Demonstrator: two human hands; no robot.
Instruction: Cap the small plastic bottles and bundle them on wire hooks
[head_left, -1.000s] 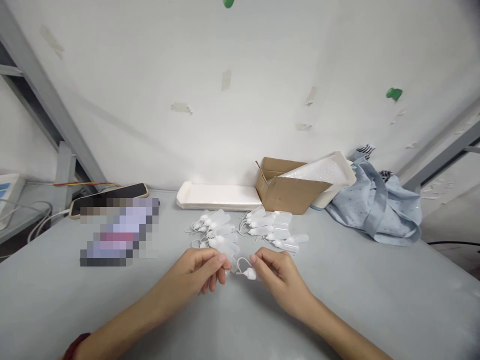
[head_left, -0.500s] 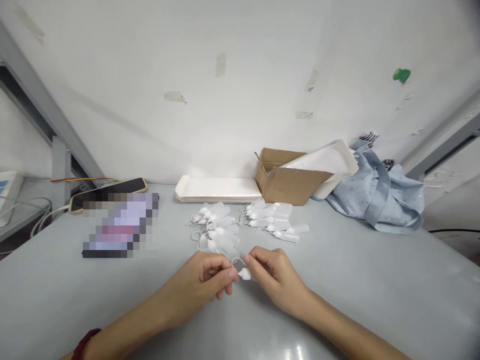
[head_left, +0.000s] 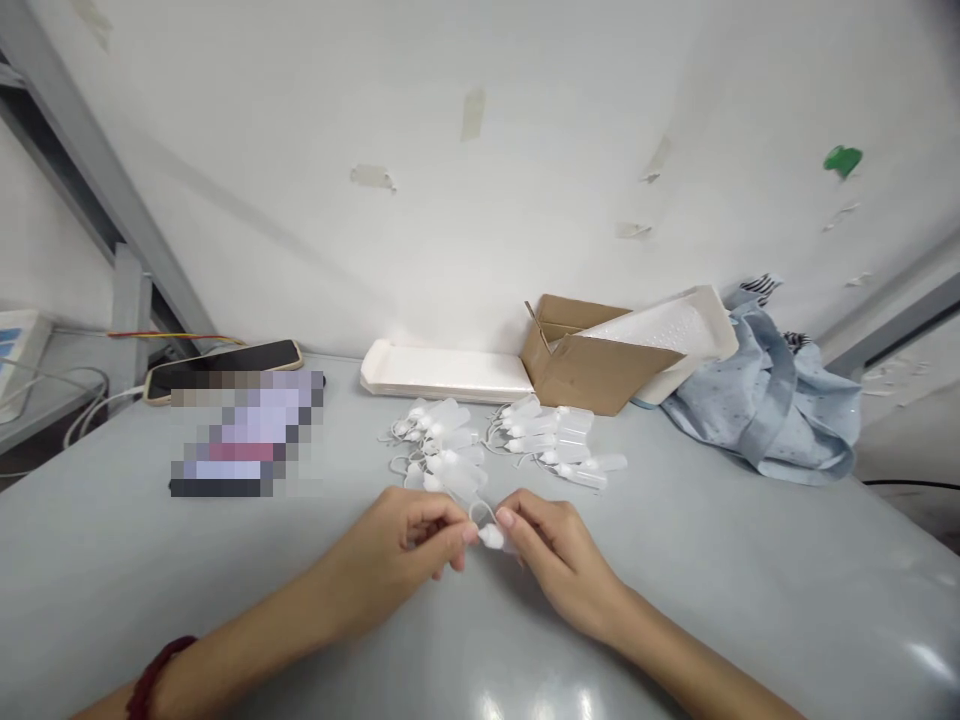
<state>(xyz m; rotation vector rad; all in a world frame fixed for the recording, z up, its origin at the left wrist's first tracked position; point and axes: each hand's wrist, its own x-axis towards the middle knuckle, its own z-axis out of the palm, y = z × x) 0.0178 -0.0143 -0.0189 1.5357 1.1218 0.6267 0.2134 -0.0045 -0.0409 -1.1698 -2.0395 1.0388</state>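
Between my hands is a small translucent dropper bottle with a white pointed cap [head_left: 492, 537] and a thin white cord loop [head_left: 481, 508]. My right hand [head_left: 562, 550] is closed round the bottle's body, which its fingers mostly hide. At the nozzle tip, my left hand [head_left: 416, 540] pinches the end of the loop between thumb and forefinger. Just beyond lies a jumbled pile of similar bottles [head_left: 454, 470], their cords toward the left. A second group of bottles [head_left: 551, 440] lies to its right.
At the back, a white foam tray [head_left: 450, 372] lies beside an open cardboard box [head_left: 604, 375] with white packaging in it. A light blue cloth bag [head_left: 787, 410] slumps at the right. To the left are a cabled phone [head_left: 225, 370] and a pixelated device [head_left: 251, 435].
The view has shifted a little. Both hands keep their hold on the bottle, and its cap now tilts slightly, with the loop still arched above it.
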